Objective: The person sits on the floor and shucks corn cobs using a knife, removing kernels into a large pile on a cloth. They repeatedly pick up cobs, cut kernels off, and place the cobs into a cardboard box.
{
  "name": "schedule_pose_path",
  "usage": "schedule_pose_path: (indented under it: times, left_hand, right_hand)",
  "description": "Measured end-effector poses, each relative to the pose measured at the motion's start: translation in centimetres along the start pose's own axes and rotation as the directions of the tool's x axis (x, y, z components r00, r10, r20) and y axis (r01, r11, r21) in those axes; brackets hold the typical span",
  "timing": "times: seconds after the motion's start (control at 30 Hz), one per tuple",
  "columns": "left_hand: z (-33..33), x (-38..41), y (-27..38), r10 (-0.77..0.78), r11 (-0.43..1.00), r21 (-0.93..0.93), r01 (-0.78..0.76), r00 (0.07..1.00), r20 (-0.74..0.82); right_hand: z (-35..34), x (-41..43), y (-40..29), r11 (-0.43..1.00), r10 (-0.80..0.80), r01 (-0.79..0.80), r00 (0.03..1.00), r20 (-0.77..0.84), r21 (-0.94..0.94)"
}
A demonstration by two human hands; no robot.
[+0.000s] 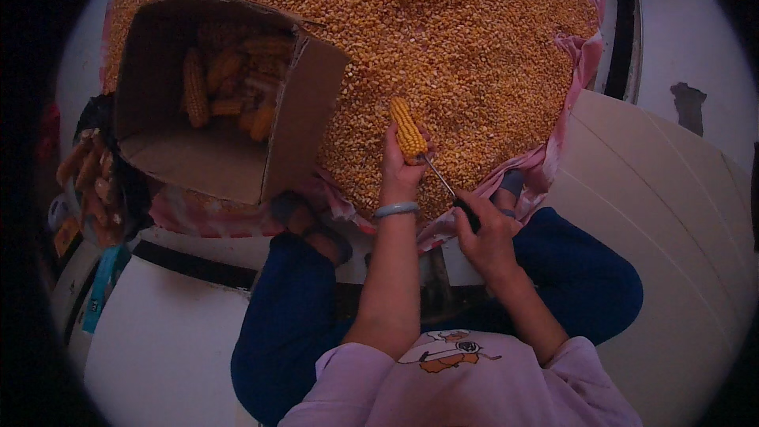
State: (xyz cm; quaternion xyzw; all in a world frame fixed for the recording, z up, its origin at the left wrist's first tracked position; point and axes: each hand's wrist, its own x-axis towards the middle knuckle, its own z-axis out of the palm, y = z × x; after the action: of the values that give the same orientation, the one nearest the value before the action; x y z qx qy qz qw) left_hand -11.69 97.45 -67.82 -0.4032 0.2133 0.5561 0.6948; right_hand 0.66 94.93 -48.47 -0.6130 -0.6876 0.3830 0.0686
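Observation:
An ear of dried yellow corn [407, 128] rests in my left hand [398, 161], its kernels still on the side facing up. My right hand [490, 238] grips the black handle [466, 214] of a screwdriver-like tool. The tool's thin metal shaft [439, 174] reaches up and left to the lower end of the ear. Its tip is hidden at the cob, so I cannot tell how deep it sits. Beneath both hands spreads a thick layer of loose corn kernels [462, 41].
A cardboard box [307, 101] with several corn ears [195, 88] stands at left on the kernels. Pink sheeting [572, 71] edges the pile. Ginger-like roots [92, 172] and a teal box [105, 287] lie farther left. My knees and feet flank the near edge.

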Motion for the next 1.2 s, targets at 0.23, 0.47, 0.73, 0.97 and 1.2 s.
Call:
schedule_pose_path:
  times: [0.23, 0.47, 0.73, 0.97, 1.2]
  left_hand:
    - [-0.5, 0.4, -0.1, 0.012, 1.000, 0.007, -0.012, 0.999, 0.042]
    - [-1.0, 0.5, -0.5, 0.066, 0.994, 0.086, -0.064, 0.998, -0.011]
    - [-1.7, 0.7, -0.5, 0.059, 0.994, 0.091, -0.066, 0.996, 0.071]
    - [-2.0, 0.9, -0.4, 0.077, 0.987, 0.141, -0.075, 0.997, -0.006]
    - [-2.2, 1.4, -0.2, 0.143, 0.969, 0.219, -0.119, 0.985, -0.097]
  right_hand:
    - [-0.8, 1.0, -0.8, 0.985, -0.030, 0.038, 0.998, 0.052, -0.167]
    - [-2.0, 1.8, -1.6, 0.956, -0.020, 0.070, 0.985, 0.173, -0.286]
    - [-2.0, 2.9, -0.9, 0.983, 0.037, -0.003, 0.983, 0.179, -0.186]
    - [-3.4, 5.0, -1.8, 0.965, 0.089, -0.004, 0.945, 0.314, -0.262]
    - [-4.5, 10.0, -1.0, 0.964, -0.056, 0.172, 0.875, 0.481, -0.201]
